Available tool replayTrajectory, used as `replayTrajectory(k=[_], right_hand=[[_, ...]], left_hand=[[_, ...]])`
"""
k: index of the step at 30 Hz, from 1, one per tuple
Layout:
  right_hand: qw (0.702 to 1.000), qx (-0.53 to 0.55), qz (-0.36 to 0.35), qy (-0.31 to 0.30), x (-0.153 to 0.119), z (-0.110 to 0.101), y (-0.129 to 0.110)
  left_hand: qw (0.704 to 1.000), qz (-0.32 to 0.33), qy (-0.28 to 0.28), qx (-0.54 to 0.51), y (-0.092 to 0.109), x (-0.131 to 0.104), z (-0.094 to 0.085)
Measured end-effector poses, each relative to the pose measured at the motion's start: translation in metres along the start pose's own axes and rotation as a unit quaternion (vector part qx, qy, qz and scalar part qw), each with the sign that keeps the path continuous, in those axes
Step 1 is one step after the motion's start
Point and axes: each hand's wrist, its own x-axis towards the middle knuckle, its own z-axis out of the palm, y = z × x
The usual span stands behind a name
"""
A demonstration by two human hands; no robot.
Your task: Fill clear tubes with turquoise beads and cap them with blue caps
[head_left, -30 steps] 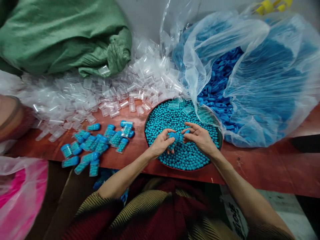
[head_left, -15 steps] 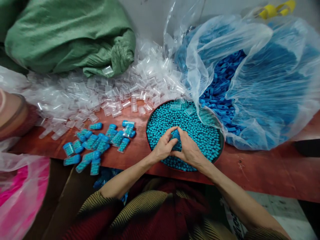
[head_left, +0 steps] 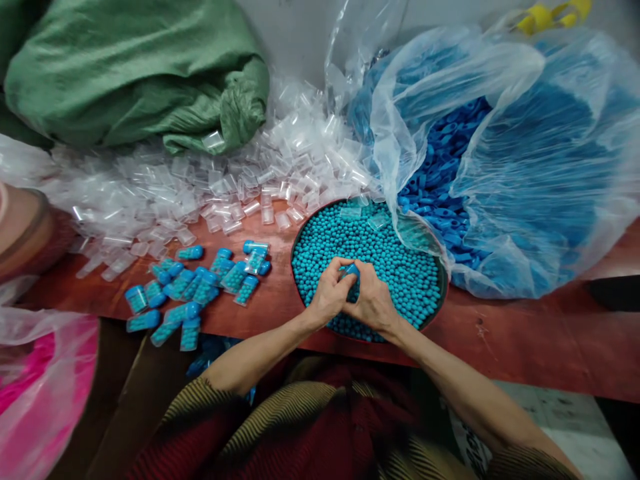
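Observation:
Over a round tray (head_left: 299,293) full of small blue beads (head_left: 400,273), both hands meet around one small container with a blue cap (head_left: 351,270). My left hand (head_left: 327,291) grips it from the left, thumb and fingers closed. From the right, my right hand (head_left: 371,298) wraps its fingers round the same container. Most of its body is hidden by the fingers. Several filled containers with blue caps (head_left: 200,285) lie in a loose group on the table, left of the tray. Two clear empty containers (head_left: 379,221) rest on the beads at the tray's far side.
A heap of clear plastic containers (head_left: 240,180) spreads along the back of the red table (head_left: 520,340). A green sack (head_left: 135,73) lies behind it. On the right, a translucent bag (head_left: 540,180) spills blue caps (head_left: 440,173). A pinkish bucket (head_left: 25,227) stands far left, above a pink bag (head_left: 65,380).
My fingers have closed tighter round the capped container, and both hands have drawn slightly nearer together. The filled containers on the table lie as before.

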Motion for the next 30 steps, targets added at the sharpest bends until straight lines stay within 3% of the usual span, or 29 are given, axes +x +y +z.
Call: replayTrajectory(k=[3,6,8,10,12,14,17,19,25,27,30], right_hand=[[0.999,0.006,0.023,-0.027,-0.002,-0.003,-0.002],[0.998,0.027,0.009,-0.058,-0.002,-0.015,0.001],[0.998,0.043,0.012,-0.046,-0.001,-0.023,0.008],[0.998,0.054,0.033,-0.028,-0.001,-0.029,0.017],[0.997,0.062,0.049,-0.025,-0.002,-0.029,0.025],[0.995,0.075,0.048,-0.038,-0.005,-0.024,0.029],[0.996,0.07,0.018,-0.056,-0.01,-0.015,0.028],[0.997,0.057,-0.004,-0.058,-0.011,-0.01,0.026],[0.995,0.082,-0.017,-0.049,-0.012,-0.009,0.031],[0.994,0.094,-0.016,-0.047,-0.012,-0.009,0.033],[0.993,0.103,-0.013,-0.05,-0.013,-0.009,0.035]], left_hand=[[0.999,0.019,-0.034,0.03,-0.004,0.003,-0.002],[0.993,0.071,-0.052,0.076,-0.001,0.002,-0.017],[0.984,0.102,-0.011,0.144,0.005,-0.003,-0.04],[0.963,0.118,0.072,0.231,0.009,-0.009,-0.073],[0.922,0.116,0.17,0.329,0.009,-0.015,-0.108],[0.85,0.082,0.262,0.45,0.003,-0.019,-0.139],[0.747,0.045,0.334,0.573,-0.011,-0.013,-0.163],[0.721,0.049,0.309,0.619,-0.018,-0.001,-0.165],[0.706,0.039,0.144,0.692,-0.02,0.042,-0.16],[0.696,0.021,0.12,0.708,-0.018,0.041,-0.162],[0.681,0.005,0.095,0.726,-0.021,0.02,-0.167]])
